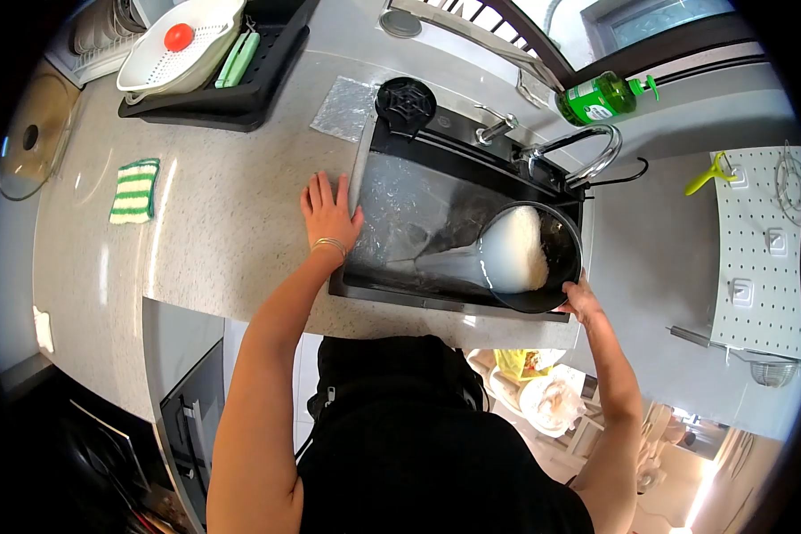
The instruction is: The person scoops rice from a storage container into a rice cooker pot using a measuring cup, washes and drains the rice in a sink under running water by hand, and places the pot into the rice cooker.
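Observation:
My right hand [581, 301] grips the rim of a dark round pot [568, 258] over the right half of the sink. The pot is tilted to the left. Inside it, white rice [531, 254] lies against the lower wall, and cloudy whitish water [454, 264] streams over the lip into the dark sink [392, 205]. My left hand [331, 214] rests flat on the countertop at the sink's left edge, fingers spread, holding nothing. The fingers of my right hand under the pot are partly hidden.
A chrome faucet [596, 151] arches behind the sink, near a green soap bottle [601, 98]. A striped cloth [134, 191] lies on the left counter. A black dish rack [240, 107] holds a white colander [151, 67] with a red tomato [178, 37]. A pegboard [756, 258] is at right.

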A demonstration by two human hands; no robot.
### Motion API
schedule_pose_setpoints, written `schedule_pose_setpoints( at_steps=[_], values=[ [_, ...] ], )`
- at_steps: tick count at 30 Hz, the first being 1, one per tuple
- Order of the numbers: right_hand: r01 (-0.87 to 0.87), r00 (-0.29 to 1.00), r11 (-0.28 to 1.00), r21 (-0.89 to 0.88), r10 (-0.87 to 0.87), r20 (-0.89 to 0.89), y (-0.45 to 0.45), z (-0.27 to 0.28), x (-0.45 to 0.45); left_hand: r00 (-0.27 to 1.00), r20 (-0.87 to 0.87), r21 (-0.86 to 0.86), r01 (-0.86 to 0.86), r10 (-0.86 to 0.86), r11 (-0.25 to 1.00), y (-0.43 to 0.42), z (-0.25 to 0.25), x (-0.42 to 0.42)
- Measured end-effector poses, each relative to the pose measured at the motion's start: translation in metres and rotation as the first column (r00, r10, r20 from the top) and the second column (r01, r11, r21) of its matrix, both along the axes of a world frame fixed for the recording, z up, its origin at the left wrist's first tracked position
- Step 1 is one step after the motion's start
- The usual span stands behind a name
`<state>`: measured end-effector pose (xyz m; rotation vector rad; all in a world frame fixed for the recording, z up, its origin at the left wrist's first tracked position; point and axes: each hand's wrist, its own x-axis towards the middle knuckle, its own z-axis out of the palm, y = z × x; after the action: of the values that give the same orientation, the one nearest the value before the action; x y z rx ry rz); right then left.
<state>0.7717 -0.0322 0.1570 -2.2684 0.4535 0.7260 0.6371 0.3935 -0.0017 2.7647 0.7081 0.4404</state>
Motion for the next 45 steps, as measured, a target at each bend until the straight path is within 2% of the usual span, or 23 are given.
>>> schedule_pose_setpoints(
  at_steps=[4, 10, 19, 22, 25, 37, 40, 45],
  values=[
    [-0.006, 0.999, 1.0, -0.023, 0.005, -0.037, -0.004, 0.004, 0.005, 1.0, -0.002, -0.007, 0.004, -0.004, 1.0, 0.0, 0.001, 0.0],
    [0.019, 0.999, 0.992, -0.127, -0.014, 0.04, -0.01, 0.003, 0.007, 0.999, -0.041, -0.01, 0.002, -0.002, 1.0, 0.0, 0.006, 0.0],
    [-0.013, 0.994, 0.987, -0.16, 0.031, 0.107, -0.034, -0.009, 0.016, 0.999, -0.038, -0.018, 0.004, -0.005, 1.0, 0.0, 0.008, 0.0],
    [-0.042, 0.987, 0.988, -0.147, 0.064, 0.145, -0.04, -0.011, 0.019, 0.999, -0.038, -0.018, 0.007, -0.007, 1.0, -0.001, 0.007, 0.0],
    [-0.063, 0.978, 0.968, -0.241, 0.108, 0.178, -0.041, -0.012, 0.02, 0.999, -0.037, -0.012, 0.007, -0.008, 1.0, -0.001, 0.005, 0.0],
    [-0.1, 0.944, 0.918, -0.385, 0.21, 0.256, -0.039, -0.01, 0.023, 0.998, -0.065, 0.01, 0.009, -0.008, 1.0, -0.001, 0.007, 0.0],
    [-0.238, 0.758, 0.814, -0.53, 0.497, 0.423, -0.092, -0.052, 0.039, 0.998, -0.058, 0.014, 0.01, -0.009, 1.0, -0.001, 0.006, 0.0],
    [-0.196, 0.844, 0.792, -0.578, 0.436, 0.312, -0.063, -0.025, 0.03, 0.999, -0.032, -0.008, 0.024, -0.024, 1.0, -0.001, 0.004, 0.001]
  ],
)
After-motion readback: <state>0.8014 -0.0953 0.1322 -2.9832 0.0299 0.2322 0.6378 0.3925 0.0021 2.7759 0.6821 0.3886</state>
